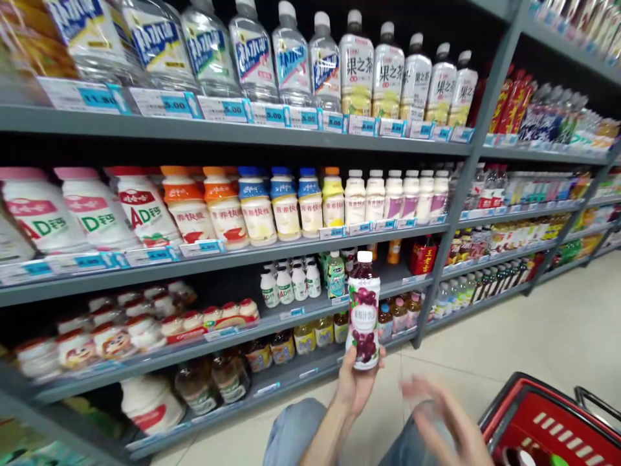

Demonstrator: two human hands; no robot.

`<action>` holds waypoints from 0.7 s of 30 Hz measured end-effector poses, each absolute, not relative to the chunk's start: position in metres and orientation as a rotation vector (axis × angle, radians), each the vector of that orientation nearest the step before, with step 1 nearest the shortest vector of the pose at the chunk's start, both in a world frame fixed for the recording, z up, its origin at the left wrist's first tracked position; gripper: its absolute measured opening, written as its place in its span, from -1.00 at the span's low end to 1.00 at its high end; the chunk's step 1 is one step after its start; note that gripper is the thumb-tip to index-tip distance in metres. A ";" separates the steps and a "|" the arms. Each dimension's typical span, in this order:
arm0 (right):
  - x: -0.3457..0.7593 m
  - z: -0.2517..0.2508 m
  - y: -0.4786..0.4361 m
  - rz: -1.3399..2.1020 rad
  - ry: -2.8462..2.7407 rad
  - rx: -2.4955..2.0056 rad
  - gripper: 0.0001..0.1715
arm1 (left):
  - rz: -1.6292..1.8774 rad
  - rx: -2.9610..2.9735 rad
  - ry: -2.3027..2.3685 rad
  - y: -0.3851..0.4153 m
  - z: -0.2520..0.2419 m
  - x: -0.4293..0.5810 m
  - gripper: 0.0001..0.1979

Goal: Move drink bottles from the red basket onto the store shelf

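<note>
Smooth, glossy plastic on the grape-drink bottle (365,317). Matt, painted-looking metal on the shelf rack (458,208), with smooth, paper-looking price tags (224,109) along its front edges. Glossy plastic on the red basket (526,404); matt denim cloth on the jeans (295,430); smooth tile on the floor (563,310).

One held grape-juice bottle (364,312); one red basket (526,402); five front-row fruit-tea bottles (388,76).

Juice bottle (364,317): white cap, purple grape print on white. Right of it: red basket (521,409), black rim. Up-left of it: blue-capped bottles (284,210), cream bodies. Below it: blue trousers (294,433).
</note>
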State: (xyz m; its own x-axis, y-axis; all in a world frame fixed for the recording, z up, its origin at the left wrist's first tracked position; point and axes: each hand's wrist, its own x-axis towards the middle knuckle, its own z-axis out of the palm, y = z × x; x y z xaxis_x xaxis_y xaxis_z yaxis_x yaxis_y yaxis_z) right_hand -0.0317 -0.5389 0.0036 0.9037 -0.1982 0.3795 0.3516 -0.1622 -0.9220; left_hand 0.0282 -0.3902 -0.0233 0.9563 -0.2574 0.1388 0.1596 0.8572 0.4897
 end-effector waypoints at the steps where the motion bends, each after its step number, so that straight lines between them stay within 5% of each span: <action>1: -0.012 0.013 -0.535 -0.475 -0.141 -1.644 -0.37 | -0.263 0.490 -0.229 -0.397 -0.017 0.040 -0.50; 5: 0.087 0.032 -0.512 -0.188 -0.289 -1.238 -0.19 | -0.354 0.543 -0.374 -0.403 -0.004 0.093 -0.35; 12: 0.157 -0.061 -0.490 -0.144 -0.047 -0.786 -0.40 | -0.460 1.285 -0.447 -0.347 -0.039 0.156 -0.32; 18: 0.172 -0.086 -0.462 -0.061 0.067 -0.937 -0.38 | -0.417 1.415 -0.269 -0.332 -0.066 0.173 -0.22; 21: 0.180 -0.074 -0.459 -0.022 -0.096 -1.130 -0.39 | -0.339 1.521 -0.298 -0.338 -0.069 0.176 -0.38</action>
State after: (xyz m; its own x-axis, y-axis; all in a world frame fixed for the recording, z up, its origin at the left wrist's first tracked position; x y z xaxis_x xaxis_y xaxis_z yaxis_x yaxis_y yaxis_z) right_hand 0.1796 -0.4585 -0.0741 0.9957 0.0308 0.0879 0.0664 0.4266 -0.9020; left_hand 0.1757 -0.3376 -0.0687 0.9176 -0.3969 -0.0204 0.0307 0.0197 0.9993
